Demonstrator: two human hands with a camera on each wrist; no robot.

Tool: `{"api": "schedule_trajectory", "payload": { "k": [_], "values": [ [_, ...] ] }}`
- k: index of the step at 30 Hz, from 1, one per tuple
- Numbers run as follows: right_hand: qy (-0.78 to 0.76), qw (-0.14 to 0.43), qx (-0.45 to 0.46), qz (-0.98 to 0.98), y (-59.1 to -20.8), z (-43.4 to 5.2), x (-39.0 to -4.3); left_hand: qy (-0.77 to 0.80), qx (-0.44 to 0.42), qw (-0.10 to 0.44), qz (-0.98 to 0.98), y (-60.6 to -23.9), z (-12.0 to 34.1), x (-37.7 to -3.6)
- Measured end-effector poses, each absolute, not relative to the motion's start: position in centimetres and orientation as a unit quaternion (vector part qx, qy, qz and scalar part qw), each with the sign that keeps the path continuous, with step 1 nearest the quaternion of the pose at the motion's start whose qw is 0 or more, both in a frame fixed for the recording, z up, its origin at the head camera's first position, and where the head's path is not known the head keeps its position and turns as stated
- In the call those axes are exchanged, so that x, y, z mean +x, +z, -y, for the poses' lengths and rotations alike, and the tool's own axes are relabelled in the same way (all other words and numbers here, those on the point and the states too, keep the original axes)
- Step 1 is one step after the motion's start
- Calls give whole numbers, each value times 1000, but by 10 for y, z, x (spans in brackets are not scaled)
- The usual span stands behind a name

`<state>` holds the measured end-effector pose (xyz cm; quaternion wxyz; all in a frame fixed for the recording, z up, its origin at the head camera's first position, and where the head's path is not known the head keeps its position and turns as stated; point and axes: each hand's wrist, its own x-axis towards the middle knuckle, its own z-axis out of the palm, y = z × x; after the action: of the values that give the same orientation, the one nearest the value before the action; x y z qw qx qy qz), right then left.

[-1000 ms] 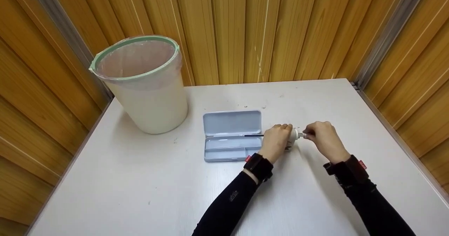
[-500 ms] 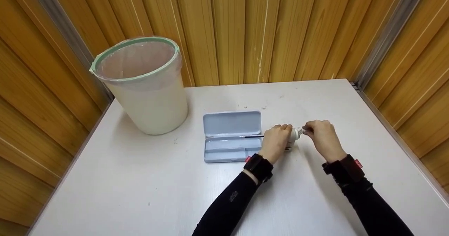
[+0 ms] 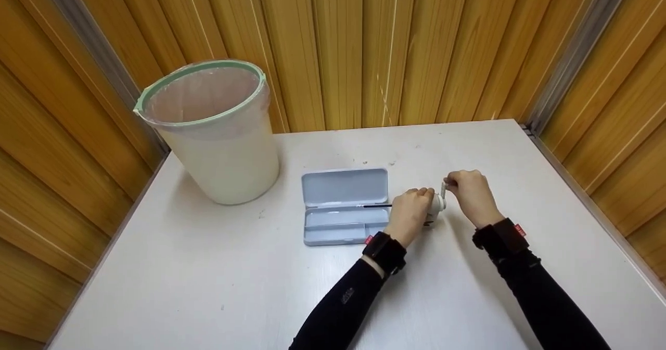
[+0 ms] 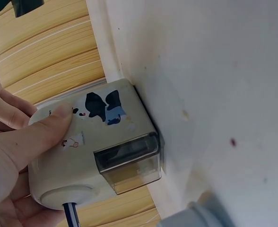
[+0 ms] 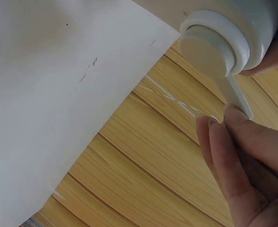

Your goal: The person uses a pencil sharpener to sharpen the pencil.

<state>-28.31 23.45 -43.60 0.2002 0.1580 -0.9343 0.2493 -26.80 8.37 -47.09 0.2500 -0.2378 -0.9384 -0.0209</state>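
A white hand-crank pencil sharpener (image 3: pixel 434 204) was stood on the white table (image 3: pixel 218 267), just right of an open light-blue pencil case (image 3: pixel 344 207). It was gripped by the left hand (image 3: pixel 411 214), whose thumb (image 4: pixel 44 132) was laid across its top near a cow sticker; the fingers were curled round the body. A dark pencil (image 3: pixel 375 205) was seen projecting from its front toward the case. The crank handle (image 5: pixel 233 94) at the back was pinched between the fingertips of the right hand (image 3: pixel 468 194), thumb and fingers pressed together on it.

Several risks could be judged from this. The sharpener might be dragged or tipped across the smooth table if the crank was turned harder than the body was held down. The pencil's point could be snapped if it was pushed in crooked. The handle, held only at the fingertips, might be slipped off mid-turn. The clear shavings drawer (image 4: pixel 127 163) could be knocked loose and its contents spilled, well away from the lined waste bin (image 3: pixel 213 131).
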Motion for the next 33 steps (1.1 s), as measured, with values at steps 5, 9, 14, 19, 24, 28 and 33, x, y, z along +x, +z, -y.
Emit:
{"api": "schedule_trajectory", "payload": {
  "k": [5, 9, 14, 19, 24, 28, 33],
  "values": [
    [254, 197, 164, 933, -438, -234, -292, -17, -235, 246, 940, -469, -81, -269],
    [262, 188, 169, 931, -442, -234, -301, -17, -235, 242, 941, -469, -80, -270],
    [260, 165, 172, 936, -451, -237, -309, -21, -242, 243, 939, -470, -83, -269],
    [256, 141, 177, 940, -456, -240, -312, -24, -244, 244, 938, -472, -83, -268],
    [251, 133, 182, 942, -457, -240, -316, -26, -243, 247, 938, -470, -82, -268],
    [251, 100, 181, 946, -462, -241, -318, -27, -242, 243, 939, -470, -82, -268],
    [246, 30, 181, 952, -471, -243, -319, -35, -242, 234, 941, -471, -83, -267]
  ]
}}
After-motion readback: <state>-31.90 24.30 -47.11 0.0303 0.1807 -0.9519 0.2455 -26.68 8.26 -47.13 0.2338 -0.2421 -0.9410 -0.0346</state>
